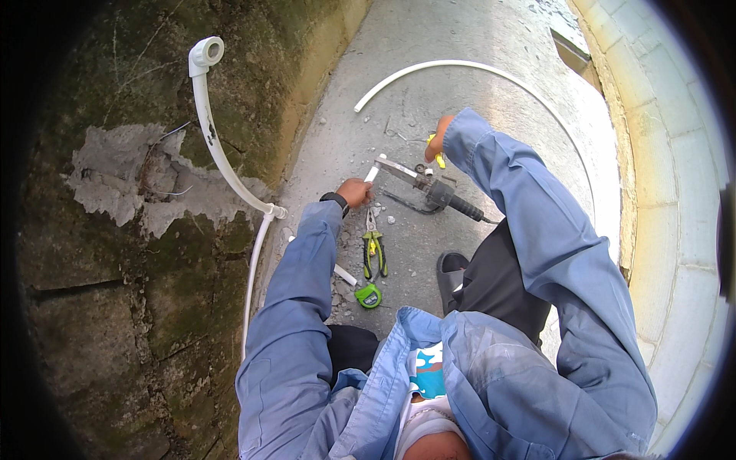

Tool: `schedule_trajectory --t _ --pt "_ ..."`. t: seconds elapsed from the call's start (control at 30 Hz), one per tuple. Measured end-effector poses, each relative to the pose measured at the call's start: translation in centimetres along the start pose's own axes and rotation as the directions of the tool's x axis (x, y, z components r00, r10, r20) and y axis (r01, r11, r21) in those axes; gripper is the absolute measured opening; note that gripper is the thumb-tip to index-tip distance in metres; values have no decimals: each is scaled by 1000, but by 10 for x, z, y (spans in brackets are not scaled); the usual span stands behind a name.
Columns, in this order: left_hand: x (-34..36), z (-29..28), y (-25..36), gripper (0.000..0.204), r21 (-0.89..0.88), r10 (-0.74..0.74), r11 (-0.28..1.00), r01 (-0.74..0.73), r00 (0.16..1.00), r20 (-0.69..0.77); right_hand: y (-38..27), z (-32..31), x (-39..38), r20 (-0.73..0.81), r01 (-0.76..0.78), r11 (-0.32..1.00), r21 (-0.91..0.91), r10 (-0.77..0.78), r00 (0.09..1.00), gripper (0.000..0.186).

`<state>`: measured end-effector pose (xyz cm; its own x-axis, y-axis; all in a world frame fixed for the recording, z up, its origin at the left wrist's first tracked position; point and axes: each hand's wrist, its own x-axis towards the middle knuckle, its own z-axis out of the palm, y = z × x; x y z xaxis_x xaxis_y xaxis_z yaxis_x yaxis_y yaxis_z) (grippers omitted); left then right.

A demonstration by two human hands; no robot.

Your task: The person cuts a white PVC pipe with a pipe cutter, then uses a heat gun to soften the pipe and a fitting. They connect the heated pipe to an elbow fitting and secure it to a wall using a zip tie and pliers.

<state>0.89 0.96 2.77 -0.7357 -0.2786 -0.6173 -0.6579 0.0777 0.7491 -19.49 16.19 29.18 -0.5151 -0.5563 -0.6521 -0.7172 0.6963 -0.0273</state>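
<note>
My left hand point(356, 192) is closed around a short white plastic pipe point(372, 174), whose far end meets the tip of a pipe welding iron's metal plate point(399, 170). The iron lies on the concrete, its black ribbed handle point(464, 205) pointing right. Above it, my right hand point(438, 139) is curled around a yellow thing point(440, 160); its kind is hidden by the fingers and sleeve. A small white fitting point(428, 172) shows beside the iron's heating head. Near my left hand lie green-and-black pliers point(373, 249) and a green tape measure point(369, 296).
Along the mossy wall point(100, 330) at left runs a white pipe point(216, 147) topped by an elbow point(207, 54). A long curved white pipe point(468, 64) lies at the far side. Another pipe piece point(344, 274) sits under my left forearm. A pale block wall point(667, 192) bounds the right.
</note>
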Motion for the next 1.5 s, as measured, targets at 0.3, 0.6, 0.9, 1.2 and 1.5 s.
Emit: schedule_trajectory --t 0.3,0.6,0.9,1.2,1.5 --pt "13 -6 -12 26 207 85 976 -65 992 -92 -5 -1 0 4 25 1000 -18 -25 1000 62" --pt "-16 5 15 43 279 117 960 -12 924 -364 -13 -3 -8 24 -6 1000 -27 6 1000 59" --pt "-21 -2 13 50 265 107 964 -31 955 -276 -12 -2 -2 37 -3 1000 -18 4 999 60" --pt "11 -1 3 42 78 28 997 -26 999 -23 -3 -3 -7 27 11 1000 -15 -11 1000 61" --pt "17 0 -2 32 258 47 966 0 983 -176 -6 -4 -13 10 2 1000 -22 -2 1000 60"
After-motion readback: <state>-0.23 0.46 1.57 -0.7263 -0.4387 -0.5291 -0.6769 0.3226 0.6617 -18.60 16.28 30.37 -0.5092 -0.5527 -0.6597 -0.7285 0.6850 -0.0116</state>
